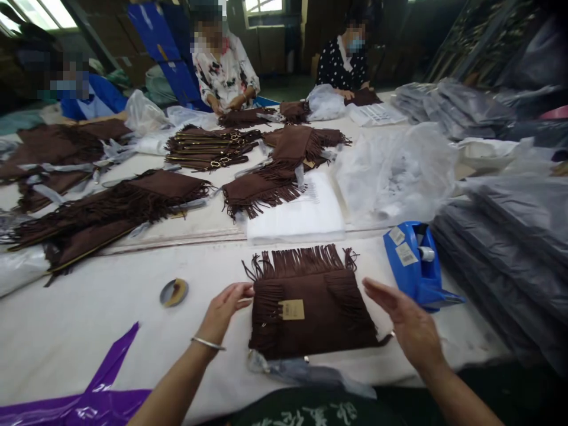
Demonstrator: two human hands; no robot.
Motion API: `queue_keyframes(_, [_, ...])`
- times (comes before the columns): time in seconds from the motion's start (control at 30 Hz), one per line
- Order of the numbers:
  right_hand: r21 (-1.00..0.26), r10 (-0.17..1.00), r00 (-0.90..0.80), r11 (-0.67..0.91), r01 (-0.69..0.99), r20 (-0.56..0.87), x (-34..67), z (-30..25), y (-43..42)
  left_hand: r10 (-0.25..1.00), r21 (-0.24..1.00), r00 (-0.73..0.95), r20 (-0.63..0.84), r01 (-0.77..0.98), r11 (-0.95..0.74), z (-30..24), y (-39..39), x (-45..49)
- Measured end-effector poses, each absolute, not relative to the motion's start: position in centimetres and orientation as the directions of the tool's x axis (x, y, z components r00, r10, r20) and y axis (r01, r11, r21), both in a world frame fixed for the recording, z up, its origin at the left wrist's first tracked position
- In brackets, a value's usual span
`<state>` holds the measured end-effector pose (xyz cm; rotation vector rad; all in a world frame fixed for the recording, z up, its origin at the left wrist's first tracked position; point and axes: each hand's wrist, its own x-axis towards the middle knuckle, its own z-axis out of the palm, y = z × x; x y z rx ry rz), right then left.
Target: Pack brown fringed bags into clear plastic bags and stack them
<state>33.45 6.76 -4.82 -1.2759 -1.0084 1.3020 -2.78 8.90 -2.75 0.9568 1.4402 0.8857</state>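
A dark brown fringed bag [319,313] lies flat on the white-covered table in front of me, fringe fanned out along its far edge and folded over both sides. On its front rests a small tan tag [293,309]. My left hand [226,307], with a silver bangle at the wrist, has its fingers stretched out to the bag's left edge; whether they touch it I cannot tell. To the right of the bag my right hand [410,322] is open, fingers extended, holding nothing. A strip of clear plastic wrap [310,374] lies along the near edge.
A blue tape dispenser [415,260] stands right of the bag, beside stacked grey plastic-wrapped packs [501,266]. Left lie a tape roll [174,292] and purple plastic [110,361]. Beyond are white sheets [297,216], more brown fringed bags [177,183] and several people at work.
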Motion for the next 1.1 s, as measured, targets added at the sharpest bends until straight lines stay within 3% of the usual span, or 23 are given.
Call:
queue_keyframes(0.07, [-0.893,0.901,0.183,-0.327,-0.308,-0.393,36.1,-6.0,7.8,0.832,0.830,-0.029,-0.553,-0.107,0.548,-3.9,9.2,-5.8])
queue_keyframes(0.13, [-0.743,0.789,0.055,-0.550,-0.381,-0.612,37.7,-7.2,9.3,0.766,0.746,0.033,-0.642,-0.205,0.634,-4.8,9.7,-7.2])
queue_keyframes(0.2, [-0.608,0.680,-0.118,-0.708,-0.359,-0.723,38.1,-8.0,11.1,0.711,0.674,0.101,-0.696,-0.248,0.696,-5.3,10.6,-7.3])
queue_keyframes(0.33, [-0.491,0.556,-0.375,-0.831,-0.260,-0.742,35.6,-8.1,15.3,0.603,0.544,0.258,-0.755,-0.269,0.795,-6.4,13.6,-6.2])
queue_keyframes(0.43, [-0.430,0.486,-0.523,-0.872,-0.234,-0.700,33.4,-7.7,18.2,0.553,0.489,0.431,-0.713,-0.259,0.833,-7.4,16.0,-5.1])
queue_keyframes(0.77, [-0.297,0.339,-0.670,-0.937,-0.181,-0.660,30.6,-9.0,23.9,0.319,0.285,0.757,-0.570,-0.183,0.941,-9.4,22.8,0.4])
queue_keyframes(0.87, [-0.319,0.324,-0.676,-0.938,-0.136,-0.662,29.7,-9.3,24.8,0.289,0.308,0.799,-0.528,-0.138,0.941,-9.9,23.5,1.3])
queue_keyframes(0.97, [-0.395,0.367,-0.674,-0.911,-0.121,-0.641,28.7,-8.8,25.6,0.351,0.414,0.800,-0.487,-0.142,0.899,-9.6,23.6,1.8])
queue_keyframes(1.1, [-0.701,0.502,-0.672,-0.713,0.035,-0.544,28.0,-6.6,26.0,0.506,0.731,0.772,-0.384,-0.081,0.678,-6.9,22.9,2.1])
